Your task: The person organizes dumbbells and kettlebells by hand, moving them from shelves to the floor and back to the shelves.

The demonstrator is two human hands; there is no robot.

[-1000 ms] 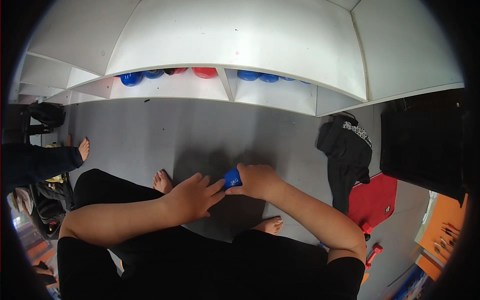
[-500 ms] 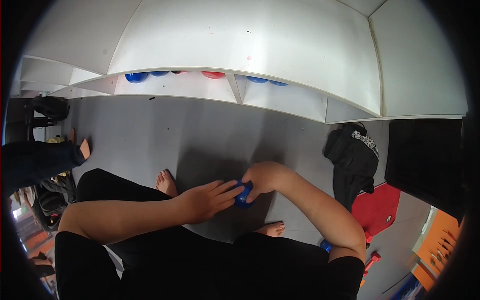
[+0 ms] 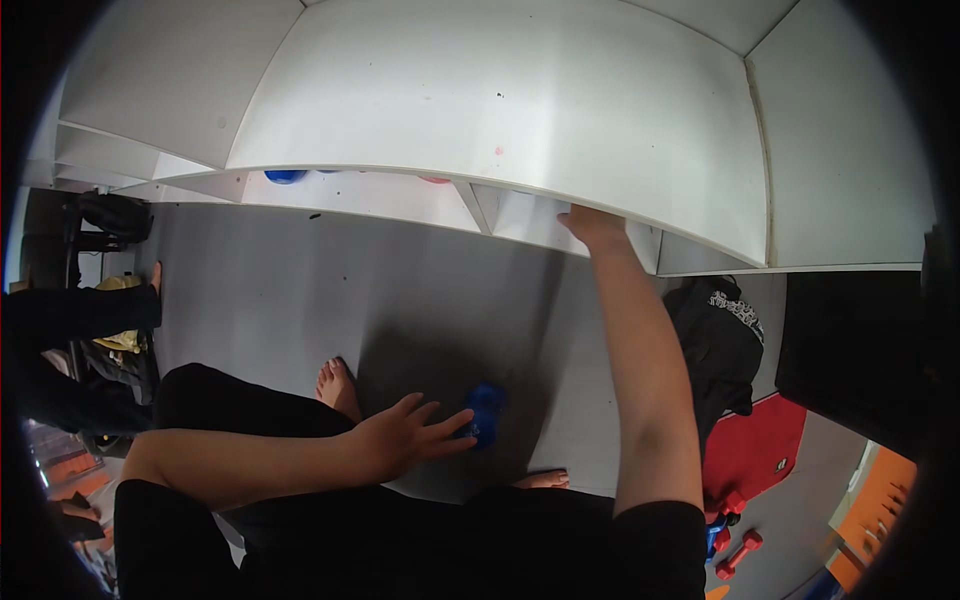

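A blue dumbbell [image 3: 487,405] is on the grey floor between my bare feet. My left hand [image 3: 405,437] has its fingers spread, with the fingertips overlapping the dumbbell's near end. My right hand [image 3: 597,226] is stretched forward into the low right compartment of the white shelf [image 3: 530,222]. Its thumb shows at the compartment's opening, while the other fingers are hidden behind the shelf's upper edge.
More blue weights [image 3: 285,176] sit in the left compartment. At right lie a black garment [image 3: 715,345], a red mat [image 3: 755,450] and red dumbbells [image 3: 738,555]. Another person's leg [image 3: 85,312] and a black bag [image 3: 110,215] are at left.
My right hand has left the blue dumbbell and moved forward into the shelf compartment. My left hand stays by the dumbbell, fingers more spread. The view has shifted slightly.
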